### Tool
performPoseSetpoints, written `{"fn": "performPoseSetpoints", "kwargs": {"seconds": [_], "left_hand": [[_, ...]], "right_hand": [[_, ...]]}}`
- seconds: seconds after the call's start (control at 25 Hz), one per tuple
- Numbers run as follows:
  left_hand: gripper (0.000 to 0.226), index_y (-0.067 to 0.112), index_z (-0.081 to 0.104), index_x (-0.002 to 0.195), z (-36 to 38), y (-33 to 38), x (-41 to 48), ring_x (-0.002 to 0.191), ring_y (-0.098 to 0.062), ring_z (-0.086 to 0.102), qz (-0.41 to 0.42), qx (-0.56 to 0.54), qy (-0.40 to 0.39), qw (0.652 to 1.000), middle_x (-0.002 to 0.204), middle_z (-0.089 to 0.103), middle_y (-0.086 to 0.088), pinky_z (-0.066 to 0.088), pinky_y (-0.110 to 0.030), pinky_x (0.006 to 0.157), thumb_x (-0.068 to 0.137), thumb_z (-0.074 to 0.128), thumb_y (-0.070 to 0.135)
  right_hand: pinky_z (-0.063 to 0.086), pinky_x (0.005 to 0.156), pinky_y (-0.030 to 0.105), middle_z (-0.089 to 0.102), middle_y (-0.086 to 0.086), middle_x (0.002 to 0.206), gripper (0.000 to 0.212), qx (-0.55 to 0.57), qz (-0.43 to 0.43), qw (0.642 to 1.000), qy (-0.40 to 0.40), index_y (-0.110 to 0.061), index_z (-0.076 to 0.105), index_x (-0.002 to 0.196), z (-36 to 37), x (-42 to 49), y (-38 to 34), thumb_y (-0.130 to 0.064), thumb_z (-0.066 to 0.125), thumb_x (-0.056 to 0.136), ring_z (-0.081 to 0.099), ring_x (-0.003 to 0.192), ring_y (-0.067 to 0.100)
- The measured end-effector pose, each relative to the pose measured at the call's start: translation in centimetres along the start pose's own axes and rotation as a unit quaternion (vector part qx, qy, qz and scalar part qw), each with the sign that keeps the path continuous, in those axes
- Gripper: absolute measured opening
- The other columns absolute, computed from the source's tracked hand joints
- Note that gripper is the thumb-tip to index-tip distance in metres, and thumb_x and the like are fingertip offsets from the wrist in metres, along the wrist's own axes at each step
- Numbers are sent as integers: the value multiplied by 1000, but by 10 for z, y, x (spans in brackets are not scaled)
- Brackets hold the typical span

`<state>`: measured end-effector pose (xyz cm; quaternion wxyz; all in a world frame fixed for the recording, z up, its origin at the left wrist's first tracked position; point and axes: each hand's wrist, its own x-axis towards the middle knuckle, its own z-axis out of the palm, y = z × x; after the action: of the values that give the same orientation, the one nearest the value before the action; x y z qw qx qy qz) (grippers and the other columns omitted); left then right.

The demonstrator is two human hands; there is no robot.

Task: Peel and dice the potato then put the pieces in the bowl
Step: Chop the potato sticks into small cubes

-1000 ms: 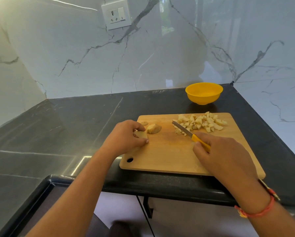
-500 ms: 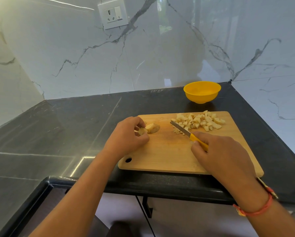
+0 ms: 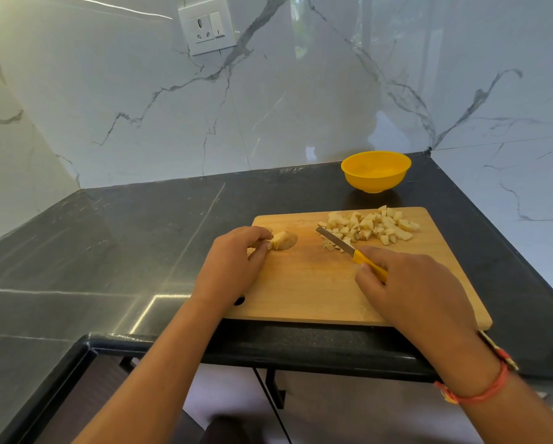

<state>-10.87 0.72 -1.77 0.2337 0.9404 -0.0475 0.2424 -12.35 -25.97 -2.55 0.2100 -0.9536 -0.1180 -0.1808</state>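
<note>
lining up the next cut on the potato chunk
head view: left hand [image 3: 233,264] pinches the uncut potato chunk [image 3: 283,240] with curled fingers [image 3: 258,232] at the far left of the cutting board [image 3: 310,283], right hand [image 3: 413,283] clenched round the yellow handle of the knife [image 3: 336,240], blade low beside the diced pile [image 3: 374,225] at the board's far right. yellow bowl [image 3: 374,184] sits on the dark surface [image 3: 140,235] just beyond the board, no pieces visible in it. to do this well, i'd say: bring the blade across, keep those fingers tucked back, lay a flat face down so it won't rock, slice then cross-cut to match the pile.
</note>
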Motion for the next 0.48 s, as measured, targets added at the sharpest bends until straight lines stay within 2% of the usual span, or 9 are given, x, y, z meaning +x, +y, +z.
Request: {"fn": "performPoseSetpoints", "kwargs": {"seconds": [0.2, 0.36, 0.48], "left_hand": [[20, 32, 71, 113, 5, 3, -3, 102, 5, 60, -10, -53, 24, 998, 110, 70, 20, 39, -3, 87, 96, 62, 29], [21, 29, 72, 115, 5, 11, -5, 101, 0, 64, 14, -80, 70, 994, 109, 71, 17, 48, -12, 88, 97, 63, 24], [20, 26, 72, 113, 13, 29, -6, 95, 2, 65, 37, -130, 80, 988, 102, 71, 19, 50, -11, 82, 95, 66, 20]], "right_hand": [[52, 53, 26, 59, -18, 72, 45, -3, 1, 1000, -3, -44, 53, 135, 0, 0, 0, -55, 39, 93, 52, 59, 4], [53, 55, 25, 60, -19, 74, 46, -2, 3, 1000, -2, -45, 53, 135, 1, 0, 0, -56, 38, 93, 52, 60, 4], [53, 54, 25, 60, -19, 73, 45, 2, 6, 1000, 3, -45, 54, 134, 1, 1, 0, -55, 38, 92, 52, 60, 4]]}}
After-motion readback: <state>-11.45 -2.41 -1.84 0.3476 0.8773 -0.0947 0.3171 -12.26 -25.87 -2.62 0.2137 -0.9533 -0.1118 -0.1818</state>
